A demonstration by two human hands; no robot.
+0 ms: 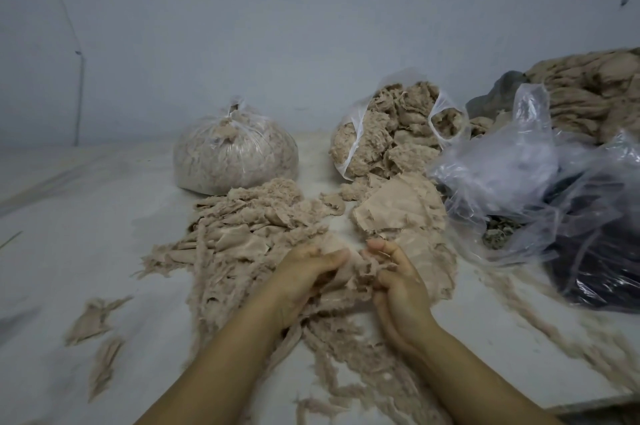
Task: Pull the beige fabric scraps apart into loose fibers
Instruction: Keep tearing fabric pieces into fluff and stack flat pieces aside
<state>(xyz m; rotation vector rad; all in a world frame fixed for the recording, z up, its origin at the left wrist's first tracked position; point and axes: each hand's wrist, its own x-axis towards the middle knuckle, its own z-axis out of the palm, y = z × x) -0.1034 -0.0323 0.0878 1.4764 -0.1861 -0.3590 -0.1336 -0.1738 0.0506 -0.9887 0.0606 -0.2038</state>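
Left hand (304,281) and right hand (398,281), fingers curled, both gripping one beige scrap (349,272) just in front of the scrap pile (249,227). Best pulled outward in small pinches, teasing threads loose rather than tearing chunks.

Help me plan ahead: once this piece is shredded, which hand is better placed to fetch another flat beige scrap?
Right. The right hand lies beside the stack of flat beige fabric scraps, just ahead of its thumb. The left hand borders the already frayed beige fibre heap. Both grip the same scrap.
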